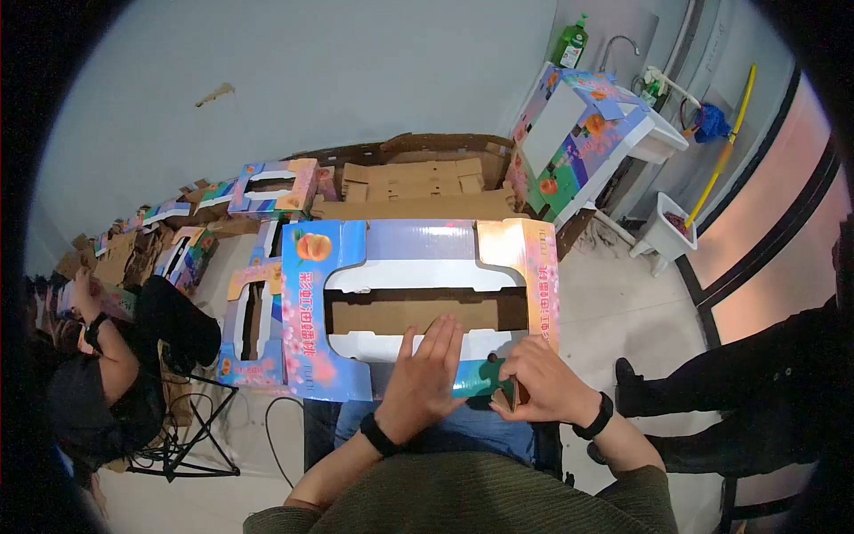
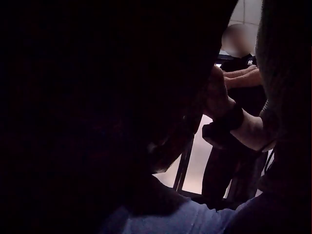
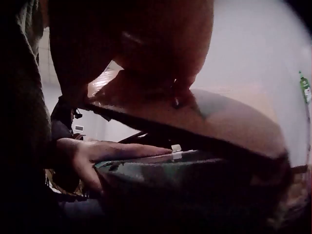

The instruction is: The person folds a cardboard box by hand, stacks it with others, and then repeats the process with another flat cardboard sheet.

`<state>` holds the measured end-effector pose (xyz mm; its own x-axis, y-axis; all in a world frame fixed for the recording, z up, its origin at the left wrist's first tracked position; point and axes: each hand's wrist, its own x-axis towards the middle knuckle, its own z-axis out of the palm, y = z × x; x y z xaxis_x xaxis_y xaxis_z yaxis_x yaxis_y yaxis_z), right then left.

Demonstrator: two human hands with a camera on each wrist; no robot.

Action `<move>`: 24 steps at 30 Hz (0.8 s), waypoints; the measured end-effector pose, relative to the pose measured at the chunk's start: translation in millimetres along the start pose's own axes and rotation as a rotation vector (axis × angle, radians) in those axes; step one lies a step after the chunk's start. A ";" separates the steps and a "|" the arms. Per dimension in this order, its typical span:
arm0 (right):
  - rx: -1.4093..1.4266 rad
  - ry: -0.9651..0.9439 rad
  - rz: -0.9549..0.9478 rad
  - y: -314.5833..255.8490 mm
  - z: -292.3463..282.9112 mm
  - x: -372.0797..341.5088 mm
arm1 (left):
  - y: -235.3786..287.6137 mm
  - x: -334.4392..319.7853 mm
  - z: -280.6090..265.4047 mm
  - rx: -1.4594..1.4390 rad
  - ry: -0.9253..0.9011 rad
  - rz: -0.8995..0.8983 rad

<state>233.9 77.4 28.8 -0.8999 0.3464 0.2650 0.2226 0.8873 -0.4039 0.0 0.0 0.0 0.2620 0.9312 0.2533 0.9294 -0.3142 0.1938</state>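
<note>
On the lap in the head view lies a printed cardboard fruit box (image 1: 427, 238) with peach pictures and a wide opening in its top. My left hand (image 1: 425, 376) rests on the box's near edge, fingers straight and pointing toward the opening. At the near right corner, my right hand (image 1: 547, 384) pinches a folded cardboard flap (image 1: 507, 397) between thumb and fingers. The right wrist view shows the left hand (image 3: 100, 156) lying along the green side of the box (image 3: 161, 173). In the dark left wrist view, the right hand (image 2: 217, 95) shows past a black shape.
More printed boxes (image 1: 274, 189) stand behind and left. A person's arm (image 1: 116, 351) is at far left, above a black stand (image 1: 182, 445). Brown cardboard (image 1: 414, 182) lies ahead. At right are a printed box by a sink (image 1: 663, 138), a white basin (image 1: 663, 227) and someone's legs (image 1: 738, 383).
</note>
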 end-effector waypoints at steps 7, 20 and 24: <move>-0.163 0.184 -0.106 -14.5 -55.5 37.1 | -1.1 -0.8 2.3 -0.005 0.051 0.019; -0.417 0.161 0.168 60.7 -85.5 122.9 | -3.5 -1.1 -0.9 -0.015 0.018 0.024; -0.266 0.437 0.125 66.1 -110.0 108.3 | -3.7 1.3 -1.0 -0.049 0.039 -0.014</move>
<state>192.4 207.1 127.1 -0.6325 0.4988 0.5926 0.4571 0.8580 -0.2343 -3.4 2.2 0.6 0.2383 0.9280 0.2864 0.9187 -0.3110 0.2434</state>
